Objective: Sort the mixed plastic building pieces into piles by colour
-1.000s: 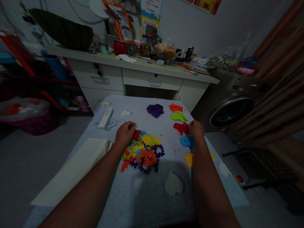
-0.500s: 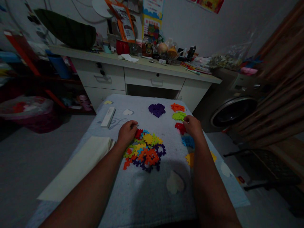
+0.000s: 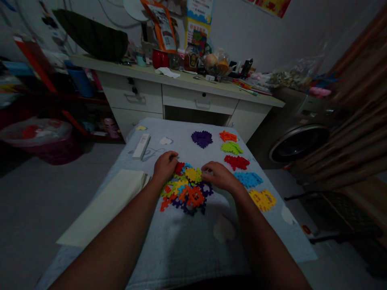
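A mixed pile of toothed plastic building pieces (image 3: 194, 196), in orange, yellow, green, red, blue and purple, lies mid-table. My left hand (image 3: 165, 167) rests at the pile's upper left edge beside a red piece (image 3: 179, 167). Its fingers are bent, with a gap between thumb and forefinger and nothing seen in them. Over the pile's right edge is my right hand (image 3: 220, 175), close to a yellow-green piece (image 3: 198, 175), fingers apart. To the right, sorted piles run in a column: orange (image 3: 227, 136), green (image 3: 231, 147), red (image 3: 237, 162), blue (image 3: 249, 179) and yellow (image 3: 262, 200).
Purple pieces (image 3: 202, 139) form a heap at the far middle of the cloth-covered table (image 3: 193, 249). A white box (image 3: 141, 146) and folded pale sheet (image 3: 105, 207) lie left. Behind stands a cluttered desk (image 3: 178, 86); a washing machine (image 3: 302, 133) is at right.
My right hand has moved left from the red sorted pile to the mixed pile, uncovering the red, blue and yellow piles. My left hand has stayed by the mixed pile. The view has shifted slightly.
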A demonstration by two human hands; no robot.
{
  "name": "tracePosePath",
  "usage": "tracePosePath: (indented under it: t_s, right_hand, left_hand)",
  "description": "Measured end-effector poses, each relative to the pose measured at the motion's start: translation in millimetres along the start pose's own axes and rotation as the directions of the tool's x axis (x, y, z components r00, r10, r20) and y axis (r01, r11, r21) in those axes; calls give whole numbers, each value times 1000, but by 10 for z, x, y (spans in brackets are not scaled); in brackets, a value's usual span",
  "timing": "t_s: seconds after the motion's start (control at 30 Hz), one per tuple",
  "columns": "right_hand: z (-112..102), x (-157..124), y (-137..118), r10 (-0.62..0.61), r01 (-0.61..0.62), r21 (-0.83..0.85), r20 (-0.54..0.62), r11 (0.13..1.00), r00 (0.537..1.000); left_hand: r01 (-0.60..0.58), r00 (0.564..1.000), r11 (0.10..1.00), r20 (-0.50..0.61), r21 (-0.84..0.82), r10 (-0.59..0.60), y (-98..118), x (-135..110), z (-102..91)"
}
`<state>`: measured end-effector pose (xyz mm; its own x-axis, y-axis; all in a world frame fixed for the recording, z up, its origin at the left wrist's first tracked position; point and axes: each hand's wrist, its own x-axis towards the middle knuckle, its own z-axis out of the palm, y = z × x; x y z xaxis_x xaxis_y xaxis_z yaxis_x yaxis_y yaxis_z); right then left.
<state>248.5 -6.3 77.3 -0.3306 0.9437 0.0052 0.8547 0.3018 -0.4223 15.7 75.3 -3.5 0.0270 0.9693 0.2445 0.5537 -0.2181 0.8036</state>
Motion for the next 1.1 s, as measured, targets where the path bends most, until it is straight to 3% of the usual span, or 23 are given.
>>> tracePosePath:
  t_s: [0.1,0.2,0.4,0.63,0.8,0.93,1.1]
  right_hand:
    - [274,41,-129,17,-19,-76,-23,997,1000]
    - [383,55,-132,59,-66,-138,-53,988,997]
    - [366,49,-86,88,-94,-62,-84,994,993]
    - [266,14,23,219,-167,278,-170,946,961]
    - [331,38,204,232,-165,246,-272,955,934]
    - [339,28,272,230,-200,145,-232,969,945]
    - [262,-46,290,167,-166,24,-55,986,984]
  left_hand:
    - [0,1000,1000,-5,-4,0,-4,0,3]
    - [5,1000,1000,-6,-9,-5,-3,2,1]
    - [5,1000,1000,6,8,-5,22,1,-14]
    - [5,1000,1000,6,-4,-5,-13,2,8]
    - [1,1000,1000,5,-11,0,-22,5,5]
    - [9,1000,1000,6,9,-9,-1,3,-3]
    - [14,1000,1000,5,1,-14,-5,-2,-6]
